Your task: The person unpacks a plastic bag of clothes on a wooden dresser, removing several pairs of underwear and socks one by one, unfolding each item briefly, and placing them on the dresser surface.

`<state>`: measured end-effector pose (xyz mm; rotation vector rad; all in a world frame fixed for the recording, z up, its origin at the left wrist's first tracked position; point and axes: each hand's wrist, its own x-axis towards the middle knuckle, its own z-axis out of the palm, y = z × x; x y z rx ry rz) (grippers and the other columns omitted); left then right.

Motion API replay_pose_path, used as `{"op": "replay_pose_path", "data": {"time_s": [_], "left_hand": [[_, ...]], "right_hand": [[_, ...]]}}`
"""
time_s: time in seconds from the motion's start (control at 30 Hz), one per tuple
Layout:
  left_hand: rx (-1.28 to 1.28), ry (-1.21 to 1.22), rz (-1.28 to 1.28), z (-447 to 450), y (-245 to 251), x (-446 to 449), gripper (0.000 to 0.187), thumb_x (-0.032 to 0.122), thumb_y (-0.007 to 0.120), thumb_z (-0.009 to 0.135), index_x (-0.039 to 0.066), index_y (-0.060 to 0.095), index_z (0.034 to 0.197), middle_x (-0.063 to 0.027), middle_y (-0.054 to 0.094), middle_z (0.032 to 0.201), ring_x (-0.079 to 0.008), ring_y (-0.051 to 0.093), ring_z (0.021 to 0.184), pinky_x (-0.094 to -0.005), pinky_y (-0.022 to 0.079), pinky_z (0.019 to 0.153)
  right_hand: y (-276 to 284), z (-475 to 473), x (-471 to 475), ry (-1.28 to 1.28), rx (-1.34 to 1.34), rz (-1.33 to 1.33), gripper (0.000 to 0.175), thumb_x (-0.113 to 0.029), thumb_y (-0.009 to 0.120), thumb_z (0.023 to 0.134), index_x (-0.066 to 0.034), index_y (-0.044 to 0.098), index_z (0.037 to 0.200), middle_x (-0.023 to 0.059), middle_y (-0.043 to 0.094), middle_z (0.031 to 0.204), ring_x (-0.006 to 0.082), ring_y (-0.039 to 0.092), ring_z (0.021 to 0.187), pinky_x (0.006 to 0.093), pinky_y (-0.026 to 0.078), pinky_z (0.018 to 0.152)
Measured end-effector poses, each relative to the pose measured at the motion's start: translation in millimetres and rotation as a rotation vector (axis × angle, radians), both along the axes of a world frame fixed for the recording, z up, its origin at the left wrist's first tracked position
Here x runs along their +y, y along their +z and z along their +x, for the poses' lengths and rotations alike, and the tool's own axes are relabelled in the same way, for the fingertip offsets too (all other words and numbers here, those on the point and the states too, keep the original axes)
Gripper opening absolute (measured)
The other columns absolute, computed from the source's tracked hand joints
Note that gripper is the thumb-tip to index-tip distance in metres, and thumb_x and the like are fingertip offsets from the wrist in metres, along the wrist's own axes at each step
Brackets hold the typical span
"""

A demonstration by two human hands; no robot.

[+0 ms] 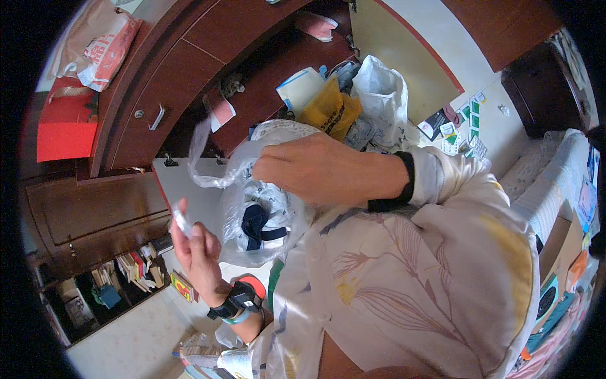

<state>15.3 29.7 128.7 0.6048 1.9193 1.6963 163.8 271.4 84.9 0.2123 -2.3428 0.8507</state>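
Note:
In front of me hangs a translucent plastic bag [232, 253] holding white patterned cloth [272, 201] and a dark navy cloth piece [254, 222]. My right hand [326, 166] is closed at the bag's upper rim, gripping its plastic; the fingertips are hidden beneath the hand. A loose handle loop [201, 166] of the bag stands out to the left. My left hand [199, 253] is raised left of the bag, pinching a small shiny piece of clear plastic [182, 223] between thumb and fingers. Blur hides whether that piece joins the bag.
An open dark-red cabinet [265, 90] holds a yellow bag [331, 111], a white plastic bag [381, 90] and paper packets. Its open door [402, 61] stands at right. Small packets [450, 130] lie on the floor. Books [137, 270] fill a low shelf; a red box [66, 139] sits upper left.

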Motion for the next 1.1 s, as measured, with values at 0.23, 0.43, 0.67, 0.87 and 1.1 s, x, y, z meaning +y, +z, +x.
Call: {"op": "replay_pose_path", "data": {"time_s": [0.23,0.43,0.67,0.87,1.1], "left_hand": [[-0.112,-0.156,-0.252,11,-16,22,0.043,0.019,0.051,0.101,0.007,0.046,0.142,0.0074,0.037,0.064,-0.0029,0.031,0.053,-0.0187,0.024,0.048],[-0.170,-0.137,-0.182,14,-32,22,0.041,0.018,0.050,0.102,0.005,0.047,0.140,0.0062,0.040,0.063,-0.0028,0.033,0.052,-0.0185,0.024,0.048],[0.164,0.177,0.134,-2,3,7,0.045,0.021,0.054,0.100,0.002,0.045,0.140,0.0083,0.034,0.061,-0.0018,0.026,0.047,-0.0206,0.021,0.043],[0.255,0.403,0.082,-15,12,-3,0.046,0.032,0.055,0.100,0.004,0.050,0.136,0.0095,0.030,0.062,0.0000,0.022,0.050,-0.0201,0.017,0.045],[0.195,0.247,0.030,-14,-5,-18,0.046,0.024,0.054,0.102,0.004,0.045,0.142,0.0083,0.034,0.062,-0.0010,0.028,0.052,-0.0193,0.021,0.046]], "right_hand": [[-7,-6,-14,-0.105,0.078,-0.189,0.053,-0.012,0.064,0.082,-0.0084,0.048,0.132,0.0102,0.059,0.105,0.0309,0.059,0.092,0.0436,0.051,0.075],[-28,-10,-12,-0.120,0.022,-0.126,0.033,-0.021,0.062,0.087,-0.0068,0.055,0.117,0.0153,0.057,0.119,0.0345,0.057,0.098,0.0481,0.048,0.081],[-26,-8,-7,0.143,-0.187,-0.813,0.022,-0.025,0.048,0.100,-0.0032,0.053,0.095,0.0201,0.059,0.086,0.0392,0.060,0.084,0.0497,0.048,0.074],[-69,-19,7,0.074,-0.246,-0.769,0.029,-0.028,0.046,0.100,-0.0014,0.056,0.095,0.0194,0.063,0.084,0.0412,0.063,0.082,0.0479,0.050,0.073],[-208,14,154,-0.847,-0.786,0.200,0.046,-0.035,0.065,0.089,-0.0002,0.060,0.119,0.0206,0.065,0.108,0.0359,0.063,0.103,0.0437,0.049,0.089]]}}
